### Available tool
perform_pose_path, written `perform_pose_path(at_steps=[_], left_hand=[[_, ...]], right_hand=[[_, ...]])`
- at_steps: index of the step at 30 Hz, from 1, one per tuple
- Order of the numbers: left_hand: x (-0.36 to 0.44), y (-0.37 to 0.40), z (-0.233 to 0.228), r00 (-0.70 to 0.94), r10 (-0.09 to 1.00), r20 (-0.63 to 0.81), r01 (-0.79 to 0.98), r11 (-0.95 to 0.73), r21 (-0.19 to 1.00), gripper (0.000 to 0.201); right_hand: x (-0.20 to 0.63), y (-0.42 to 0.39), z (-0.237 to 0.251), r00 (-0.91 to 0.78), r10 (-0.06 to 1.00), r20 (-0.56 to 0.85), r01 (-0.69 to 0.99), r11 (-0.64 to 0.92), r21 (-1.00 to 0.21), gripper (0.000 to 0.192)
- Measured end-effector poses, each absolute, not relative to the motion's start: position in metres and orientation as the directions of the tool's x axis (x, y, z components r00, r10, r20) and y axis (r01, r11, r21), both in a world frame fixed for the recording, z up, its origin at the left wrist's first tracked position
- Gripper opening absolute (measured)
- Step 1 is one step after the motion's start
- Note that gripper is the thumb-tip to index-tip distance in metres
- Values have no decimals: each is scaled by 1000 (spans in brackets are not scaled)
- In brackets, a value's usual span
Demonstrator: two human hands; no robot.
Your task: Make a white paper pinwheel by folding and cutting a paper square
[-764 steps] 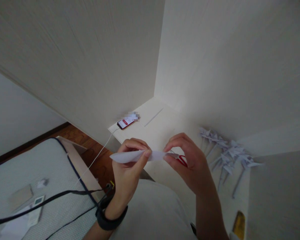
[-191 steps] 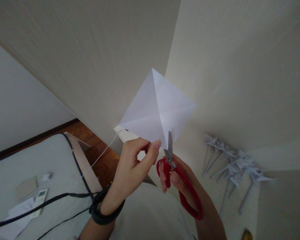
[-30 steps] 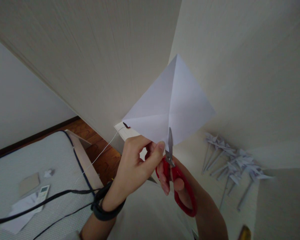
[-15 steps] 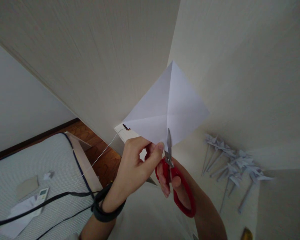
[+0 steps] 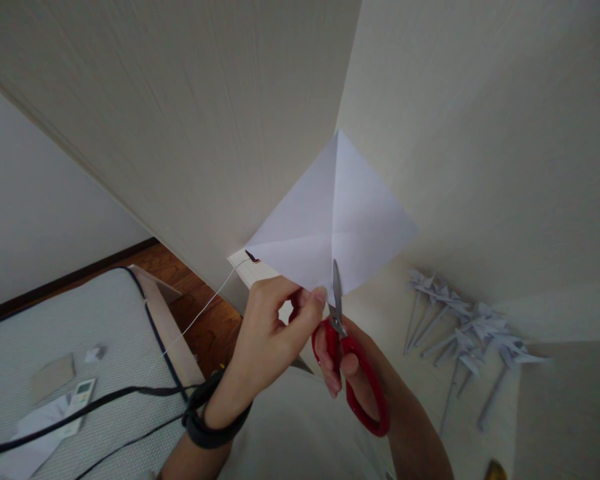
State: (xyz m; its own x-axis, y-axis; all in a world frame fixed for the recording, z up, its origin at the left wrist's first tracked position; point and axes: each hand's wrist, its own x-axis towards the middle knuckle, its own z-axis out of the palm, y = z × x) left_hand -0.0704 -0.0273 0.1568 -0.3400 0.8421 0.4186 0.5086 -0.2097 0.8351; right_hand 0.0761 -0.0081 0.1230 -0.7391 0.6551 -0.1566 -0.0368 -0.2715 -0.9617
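White creased paper (image 5: 295,233) extends forward from my left hand (image 5: 275,327), which pinches its near corner; my right hand (image 5: 373,348), just beside, grips red-handled scissors (image 5: 337,324), one blade (image 5: 337,287) overlying the paper, pointing along the crease (image 5: 335,193) from that corner toward centre.

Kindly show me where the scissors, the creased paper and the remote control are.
Scissors (image 5: 337,324): head view, on the metal pivot.
Creased paper (image 5: 333,233): head view, where the folds cross.
Remote control (image 5: 82,397): head view, white body below its screen.
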Motion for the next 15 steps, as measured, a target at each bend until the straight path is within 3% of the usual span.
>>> perform_pose_path(at_steps=[15], left_hand=[[-69, -28, 155, -364, 833, 417, 522, -189, 832, 32]], right_hand=[[77, -9, 119, -717, 683, -136, -38, -234, -972, 51]])
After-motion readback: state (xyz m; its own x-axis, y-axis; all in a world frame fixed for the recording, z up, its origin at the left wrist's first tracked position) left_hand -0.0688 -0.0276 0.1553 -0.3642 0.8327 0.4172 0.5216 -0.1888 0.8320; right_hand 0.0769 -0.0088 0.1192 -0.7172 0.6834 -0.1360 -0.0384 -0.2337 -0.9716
